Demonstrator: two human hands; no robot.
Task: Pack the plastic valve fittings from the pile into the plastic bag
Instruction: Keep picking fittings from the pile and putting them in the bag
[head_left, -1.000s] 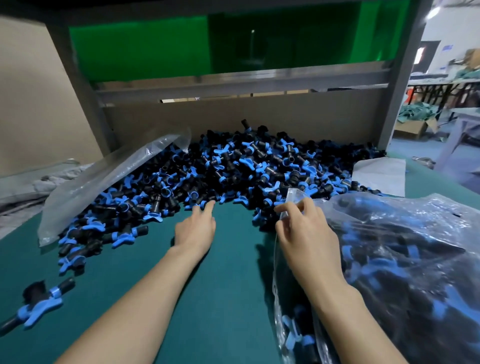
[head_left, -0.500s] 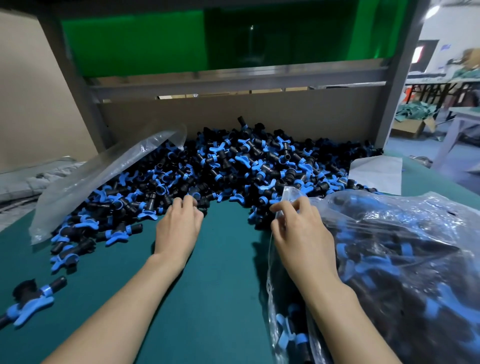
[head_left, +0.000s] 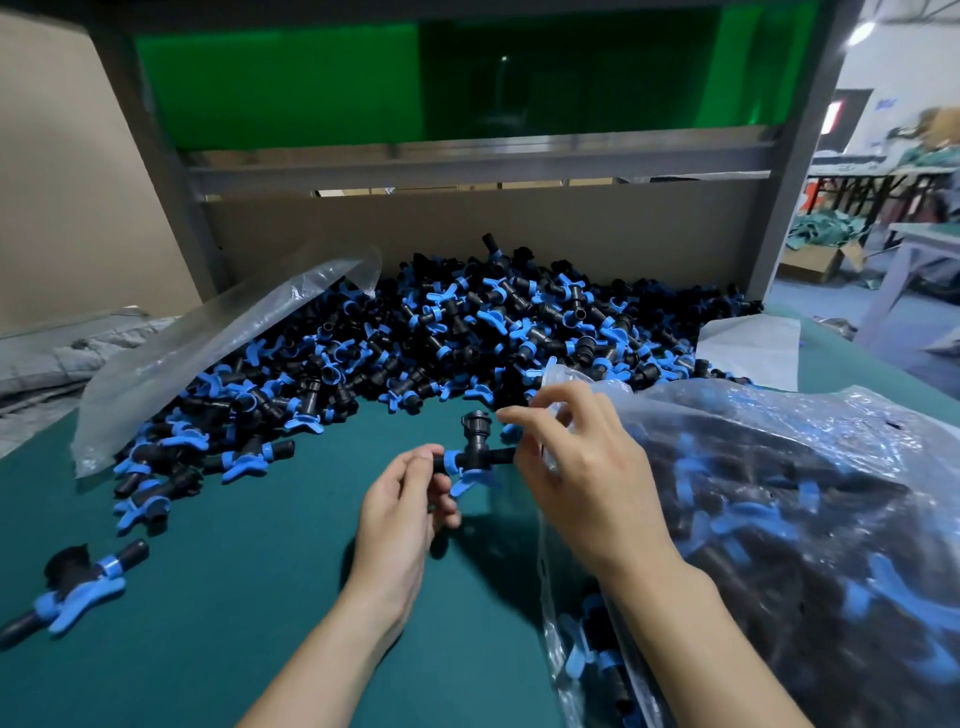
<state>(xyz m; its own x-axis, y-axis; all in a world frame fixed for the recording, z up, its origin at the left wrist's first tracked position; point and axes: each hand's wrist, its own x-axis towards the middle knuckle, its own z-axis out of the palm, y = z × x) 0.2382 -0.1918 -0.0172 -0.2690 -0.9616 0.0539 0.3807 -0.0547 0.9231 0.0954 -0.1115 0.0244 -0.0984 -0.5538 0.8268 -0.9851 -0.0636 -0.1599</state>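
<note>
A big pile of black valve fittings with blue handles (head_left: 467, 332) covers the back of the green table (head_left: 234, 597). My left hand (head_left: 400, 504) pinches one black and blue valve fitting (head_left: 475, 457) by its left end, lifted just above the table. My right hand (head_left: 582, 473) grips the edge of the clear plastic bag (head_left: 779, 545) at its mouth, and its fingers touch the fitting's right end. The bag lies at the right, filled with several fittings.
An empty clear bag (head_left: 208, 353) lies over the pile's left side. One stray fitting (head_left: 78, 587) sits at the near left. White sheet (head_left: 748, 348) at the back right. A cardboard wall and grey metal frame (head_left: 467, 166) close the back.
My left hand drew back from the pile toward me and the bag, now holding one fitting. My right hand stayed on the bag's mouth and reached its fingers to the fitting.
</note>
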